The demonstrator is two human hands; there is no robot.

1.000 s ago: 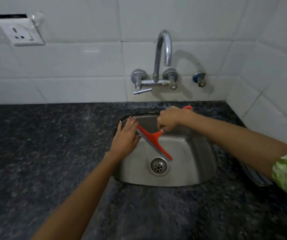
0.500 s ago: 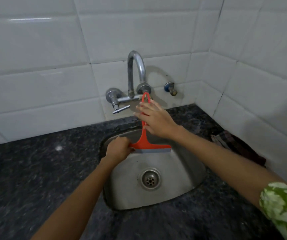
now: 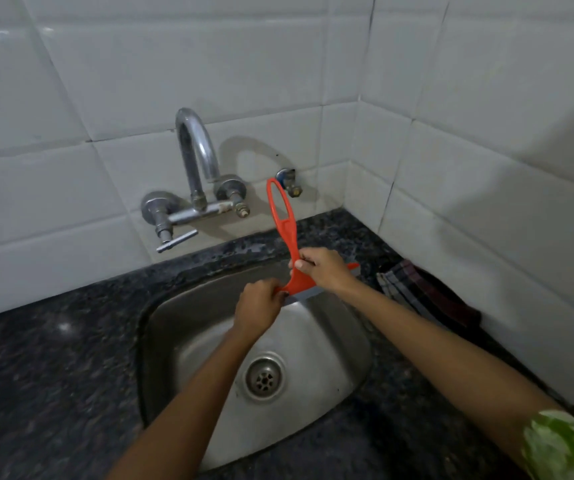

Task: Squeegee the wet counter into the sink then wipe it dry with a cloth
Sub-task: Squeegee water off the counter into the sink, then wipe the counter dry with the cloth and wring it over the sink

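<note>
I have both hands over the far rim of the steel sink (image 3: 313,427), sharing the red squeegee (image 3: 283,223). My left hand (image 3: 259,306) is curled shut around the left end of the blade head, fingers pressed together, knuckles toward me. My right hand (image 3: 323,268) grips the base of the handle where it widens into the head, thumb and fingers pinching the red plastic from both sides. The handle stands nearly upright, its looped end just in front of the wall tiles and near the small valve (image 3: 287,181) right of the tap (image 3: 195,161). The grey rubber blade runs along under my hands, tilted up toward the right, its right tip showing past my right wrist over the dark speckled counter (image 3: 53,358). A dark checked cloth (image 3: 417,292) lies bunched on the counter to the right of the sink, against the right-hand wall. The drain (image 3: 264,377) sits in the basin between my forearms.
</note>
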